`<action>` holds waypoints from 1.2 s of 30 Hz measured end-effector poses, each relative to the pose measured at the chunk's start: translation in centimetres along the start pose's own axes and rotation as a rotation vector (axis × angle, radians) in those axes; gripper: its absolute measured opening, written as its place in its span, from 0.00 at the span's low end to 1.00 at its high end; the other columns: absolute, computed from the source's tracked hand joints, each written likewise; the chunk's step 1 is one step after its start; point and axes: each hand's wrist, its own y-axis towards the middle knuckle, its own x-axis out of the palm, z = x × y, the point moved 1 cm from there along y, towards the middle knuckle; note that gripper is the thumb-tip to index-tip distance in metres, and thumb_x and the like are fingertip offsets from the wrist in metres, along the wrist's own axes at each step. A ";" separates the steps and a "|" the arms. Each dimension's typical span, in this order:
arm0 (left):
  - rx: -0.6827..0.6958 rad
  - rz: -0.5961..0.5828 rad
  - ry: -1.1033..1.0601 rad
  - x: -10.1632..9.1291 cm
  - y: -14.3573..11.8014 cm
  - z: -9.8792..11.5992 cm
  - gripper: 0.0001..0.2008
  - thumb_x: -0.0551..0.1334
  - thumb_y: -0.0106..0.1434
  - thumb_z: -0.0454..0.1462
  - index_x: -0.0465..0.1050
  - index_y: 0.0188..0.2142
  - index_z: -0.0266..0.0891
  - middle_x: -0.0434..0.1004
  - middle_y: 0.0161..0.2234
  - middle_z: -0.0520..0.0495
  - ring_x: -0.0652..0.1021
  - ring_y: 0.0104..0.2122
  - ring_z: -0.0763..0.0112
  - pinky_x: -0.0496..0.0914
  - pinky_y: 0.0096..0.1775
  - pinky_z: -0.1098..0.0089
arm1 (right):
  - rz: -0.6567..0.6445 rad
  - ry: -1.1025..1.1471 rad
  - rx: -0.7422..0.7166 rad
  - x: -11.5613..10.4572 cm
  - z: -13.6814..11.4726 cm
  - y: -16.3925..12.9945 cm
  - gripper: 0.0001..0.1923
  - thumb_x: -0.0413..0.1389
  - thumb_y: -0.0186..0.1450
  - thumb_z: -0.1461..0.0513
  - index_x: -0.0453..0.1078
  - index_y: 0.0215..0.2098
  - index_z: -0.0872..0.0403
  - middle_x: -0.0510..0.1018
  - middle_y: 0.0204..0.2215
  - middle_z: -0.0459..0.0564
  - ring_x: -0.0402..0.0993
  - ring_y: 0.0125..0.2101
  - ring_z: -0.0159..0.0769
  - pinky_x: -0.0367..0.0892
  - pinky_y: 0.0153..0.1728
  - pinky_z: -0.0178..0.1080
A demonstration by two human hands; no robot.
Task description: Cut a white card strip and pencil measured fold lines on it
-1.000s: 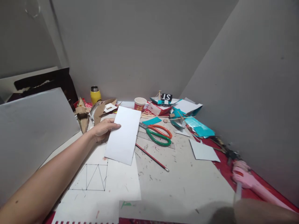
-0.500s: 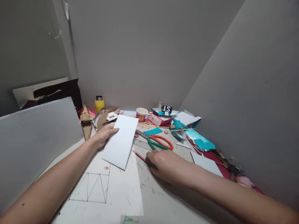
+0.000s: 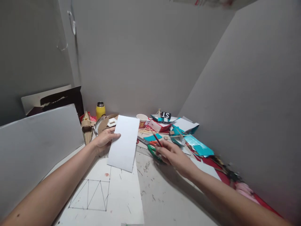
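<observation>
The left hand [image 3: 105, 140] pinches a white card [image 3: 124, 142] by its left edge, thumb on the front face, holding it tilted above a sheet of paper [image 3: 110, 194] with a pencilled triangle drawing. The right hand [image 3: 171, 154] has its fingers curled around a red pencil [image 3: 157, 138], raised off the table [image 3: 169, 194] just above the scissors [image 3: 154, 150]. A yellow bottle [image 3: 100, 110] and a paper cup [image 3: 142, 119] stand near the back wall.
</observation>
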 end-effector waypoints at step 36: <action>0.139 0.156 0.983 5.2 -6.1 4.2 0.14 0.59 0.63 0.42 0.74 0.43 0.35 0.82 0.36 0.40 0.81 0.34 0.63 0.72 0.35 0.66 | -0.405 0.095 0.247 7.1 -0.8 -2.2 0.11 0.52 0.65 0.58 0.63 0.27 0.54 0.72 0.15 0.42 0.57 0.08 0.22 0.42 0.08 0.28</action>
